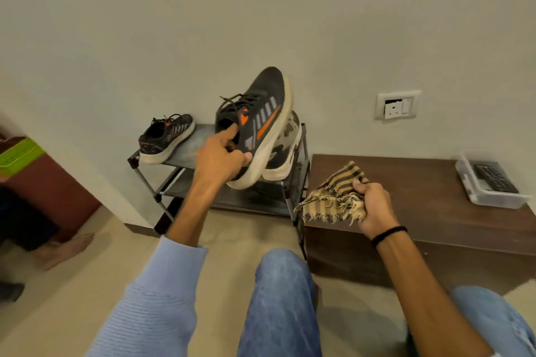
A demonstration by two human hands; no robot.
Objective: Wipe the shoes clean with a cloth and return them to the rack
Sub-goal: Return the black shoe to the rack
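Two hands at work: the left hand (222,158) grips a black sneaker (255,124) above the rack (162,180), the right hand (374,209) clutches the cloth (333,194), ready for wiping.

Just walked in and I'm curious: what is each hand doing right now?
Left hand: closed, gripping the black and orange shoe at its heel opening.
Right hand: closed, holding the striped cloth.

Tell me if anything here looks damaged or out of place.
The wall socket above the low wooden cabinet shows a dark gap at its upper left, as if its face is broken. The cloth in the right hand has frayed edges.
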